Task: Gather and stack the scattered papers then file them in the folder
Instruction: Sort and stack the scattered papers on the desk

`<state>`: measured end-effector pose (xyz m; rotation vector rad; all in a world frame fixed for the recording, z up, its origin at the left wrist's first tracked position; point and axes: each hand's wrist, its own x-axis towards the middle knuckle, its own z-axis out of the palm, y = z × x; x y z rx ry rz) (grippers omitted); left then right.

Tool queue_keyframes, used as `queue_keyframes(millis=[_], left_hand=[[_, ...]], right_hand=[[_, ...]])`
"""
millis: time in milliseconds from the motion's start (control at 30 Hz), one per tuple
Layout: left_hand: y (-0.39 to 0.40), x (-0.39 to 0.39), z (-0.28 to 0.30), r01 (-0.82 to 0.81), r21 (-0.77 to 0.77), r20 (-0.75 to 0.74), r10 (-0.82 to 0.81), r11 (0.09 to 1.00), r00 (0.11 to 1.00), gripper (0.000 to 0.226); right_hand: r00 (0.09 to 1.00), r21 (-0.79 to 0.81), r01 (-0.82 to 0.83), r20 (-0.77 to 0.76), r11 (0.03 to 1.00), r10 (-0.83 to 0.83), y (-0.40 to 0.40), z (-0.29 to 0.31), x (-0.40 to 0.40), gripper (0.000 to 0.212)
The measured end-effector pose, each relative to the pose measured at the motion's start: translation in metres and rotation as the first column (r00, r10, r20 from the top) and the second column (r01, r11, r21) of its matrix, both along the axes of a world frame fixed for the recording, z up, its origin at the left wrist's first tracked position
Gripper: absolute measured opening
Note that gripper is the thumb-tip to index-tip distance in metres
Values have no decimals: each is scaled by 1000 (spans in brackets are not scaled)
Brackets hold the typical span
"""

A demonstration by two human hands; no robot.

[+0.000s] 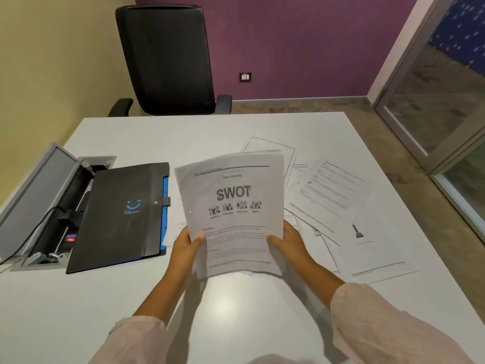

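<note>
**Paper stack held upright over the table**

A stack of papers (231,211), its top sheet headed "SWOT", is held above the white table (131,298) by both hands. The left hand (185,248) grips the lower left edge, thumb curled over the front; the right hand (287,241) grips the lower right edge likewise. Loose sheets (338,206) are left scattered to the right, partly overlapping. To the left lies a black folder (120,216), apparently closed. Beyond the far edge stands a black chair (168,59).
</note>
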<state>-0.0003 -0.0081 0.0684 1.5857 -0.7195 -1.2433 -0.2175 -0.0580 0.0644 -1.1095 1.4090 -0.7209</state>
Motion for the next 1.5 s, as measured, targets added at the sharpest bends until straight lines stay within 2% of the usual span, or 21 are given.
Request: queue_keyframes(millis=[100,167,267,433,567,667,767,900,967,1033,1100,1167,1233,1333,1400,1433,1500], left_hand=[[1,2,10,-14,-70,-7,13,997,1000,25],[5,1,9,16,-68,12,-15,998,1000,26],[13,-6,-3,93,34,46,-95,995,994,24],[19,-6,-24,110,146,104,-125,983,987,40],[21,-5,-27,66,166,149,-91,984,985,37],[20,-2,-28,21,168,159,-48,986,986,36],[23,-2,-30,9,222,90,-30,975,996,38],[29,-1,-47,134,349,-61,-120,927,991,49],[33,1,-57,149,373,-196,-80,916,977,68],[35,3,-77,167,379,-286,-56,910,957,90],[36,-1,-81,176,357,-296,-67,917,953,85],[37,-9,-68,179,349,-298,-72,920,952,64],[36,-14,-66,152,373,-272,-49,915,961,48],[37,-14,-60,86,400,-164,-21,913,986,44],[39,-11,-56,48,402,-31,-39,914,999,42],[40,-8,-55,25,391,35,-42,920,998,41],[42,-2,-57,-18,377,138,-36,926,990,39]], right_hand=[[1000,-46,-9,-5,999,9,-3,10,-4,32],[997,-51,-73,-36,996,71,1,10,-8,33],[979,-8,-168,-115,986,166,11,-2,-10,37],[940,22,-188,-285,982,187,18,-24,-14,39],[954,-9,-158,-259,987,150,22,-24,-13,39],[946,28,-190,-262,981,191,24,-25,-9,40],[928,94,-244,-267,965,260,26,-27,0,42],[925,226,-261,-221,938,311,31,-36,5,52],[940,294,-234,-174,927,293,34,-45,4,59],[957,354,-230,-85,907,276,37,-54,4,57],[961,387,-253,-1,886,275,41,-58,6,49],[960,404,-258,6,878,279,43,-61,7,48],[960,408,-241,-33,880,278,43,-60,5,48],[955,415,-233,-75,880,288,40,-57,-3,39],[904,327,-255,-254,910,345,35,-53,-12,24],[861,246,-249,-386,937,331,32,-54,-18,26],[786,58,-203,-585,977,198,24,-55,-33,30]])
